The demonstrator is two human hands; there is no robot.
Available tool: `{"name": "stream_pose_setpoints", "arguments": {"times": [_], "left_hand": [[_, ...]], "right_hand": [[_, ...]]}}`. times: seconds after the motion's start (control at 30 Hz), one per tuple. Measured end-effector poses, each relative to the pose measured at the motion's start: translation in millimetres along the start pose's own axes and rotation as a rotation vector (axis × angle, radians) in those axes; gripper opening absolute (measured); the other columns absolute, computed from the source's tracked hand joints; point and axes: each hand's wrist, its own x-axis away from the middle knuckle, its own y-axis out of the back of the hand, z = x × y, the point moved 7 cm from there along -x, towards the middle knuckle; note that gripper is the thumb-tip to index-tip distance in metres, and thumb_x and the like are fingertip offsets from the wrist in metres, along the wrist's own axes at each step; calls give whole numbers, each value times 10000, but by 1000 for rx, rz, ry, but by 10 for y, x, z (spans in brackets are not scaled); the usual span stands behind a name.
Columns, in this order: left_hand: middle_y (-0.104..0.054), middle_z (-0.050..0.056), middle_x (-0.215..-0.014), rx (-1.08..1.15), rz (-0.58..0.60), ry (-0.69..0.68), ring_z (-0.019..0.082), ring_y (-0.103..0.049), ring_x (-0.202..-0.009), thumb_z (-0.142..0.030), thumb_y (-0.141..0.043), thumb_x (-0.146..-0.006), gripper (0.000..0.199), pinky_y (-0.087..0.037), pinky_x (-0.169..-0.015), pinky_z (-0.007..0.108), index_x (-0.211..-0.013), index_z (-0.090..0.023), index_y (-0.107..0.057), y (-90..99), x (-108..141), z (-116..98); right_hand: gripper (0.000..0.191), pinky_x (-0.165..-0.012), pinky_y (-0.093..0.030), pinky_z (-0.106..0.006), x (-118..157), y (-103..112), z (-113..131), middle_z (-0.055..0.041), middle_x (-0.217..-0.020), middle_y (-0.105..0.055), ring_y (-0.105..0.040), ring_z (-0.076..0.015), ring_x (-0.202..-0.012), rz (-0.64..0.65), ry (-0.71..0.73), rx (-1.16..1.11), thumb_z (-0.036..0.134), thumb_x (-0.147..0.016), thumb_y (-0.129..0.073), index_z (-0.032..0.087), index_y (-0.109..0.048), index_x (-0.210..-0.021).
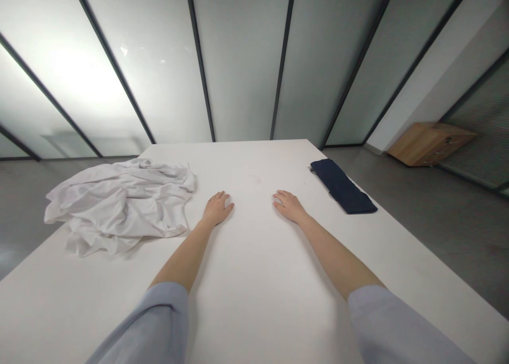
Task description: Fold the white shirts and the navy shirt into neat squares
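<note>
My left hand [217, 209] rests palm down on the white table [254, 279], its thumb held apart from the fingers and nothing in it. To its left lies a crumpled heap of white cloth [127, 200], close by but not touched; what kind of garment or sheet it is, I cannot tell. My right hand [289, 206] lies on the tabletop too, fingers stretched out and empty. Farther right, near the table's edge, is a flat folded dark navy cloth [342, 186], apart from that hand.
Part of the white heap reaches over the table's left edge. Behind the table stand frosted glass panels [242, 62] with dark frames. A wooden cabinet [431, 141] is on the grey floor [449, 215] at the right.
</note>
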Motion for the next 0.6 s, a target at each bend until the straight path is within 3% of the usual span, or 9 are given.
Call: {"name": "stream_pose_setpoints", "arguments": {"times": [0.2, 0.6], "left_hand": [[-481, 122, -1415, 35, 5, 8, 242, -411, -1326, -407, -478, -876, 473, -309, -1109, 370, -1269, -156, -558, 14, 4, 19], [-523, 92, -1381, 90, -20, 4, 234, -434, -1312, -380, -504, -857, 426, -327, -1108, 378, -1227, -190, -597, 28, 3, 46]], "right_hand": [[411, -1067, -321, -408, -3, -17, -1, -126, -1410, -472, -417, -251, -1300, 15, 2, -8, 327, -920, -444, 164, -563, -1278], [403, -1073, -314, -404, 9, 1, 17, -117, -1413, -474, -403, -244, -1315, 23, -5, -12, 325, -914, -461, 192, -562, -1281]]}}
